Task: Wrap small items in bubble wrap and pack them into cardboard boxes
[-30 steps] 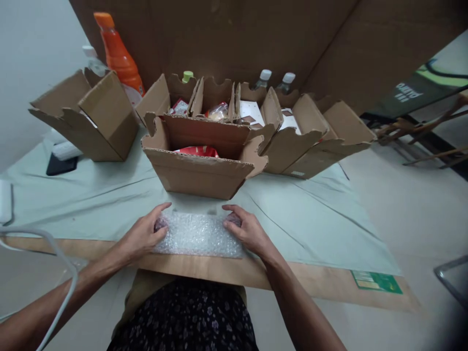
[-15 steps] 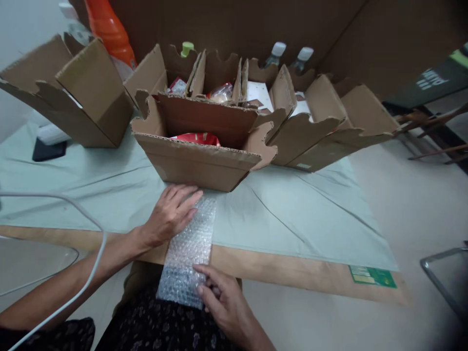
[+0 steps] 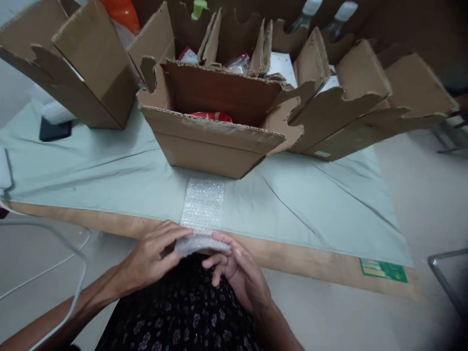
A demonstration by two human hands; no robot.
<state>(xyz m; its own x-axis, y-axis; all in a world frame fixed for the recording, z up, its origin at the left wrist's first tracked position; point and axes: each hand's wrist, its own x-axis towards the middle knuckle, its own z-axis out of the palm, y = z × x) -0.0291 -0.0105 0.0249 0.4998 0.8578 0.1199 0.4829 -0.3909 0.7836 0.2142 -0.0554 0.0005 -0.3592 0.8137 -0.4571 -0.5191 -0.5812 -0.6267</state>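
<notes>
A strip of clear bubble wrap (image 3: 203,204) lies lengthwise across the pale green cloth and over the table's wooden front edge (image 3: 285,261). Its near end is folded or rolled up at the edge. My left hand (image 3: 153,253) and my right hand (image 3: 234,268) both pinch that rolled near end, fingers curled around it, just above my dark flowered lap. Directly behind the strip stands an open cardboard box (image 3: 215,131) with something red (image 3: 212,116) inside.
More open cardboard boxes stand at the left (image 3: 84,63) and right (image 3: 365,107), with bottles behind them. A dark flat object (image 3: 54,130) lies at the far left. A white cable (image 3: 47,234) loops at the lower left. A green label (image 3: 383,269) marks the table edge.
The bubble wrap was turned from crosswise to lengthwise, then both hands came to its near end and began folding it up. The view tilted down and closer.
</notes>
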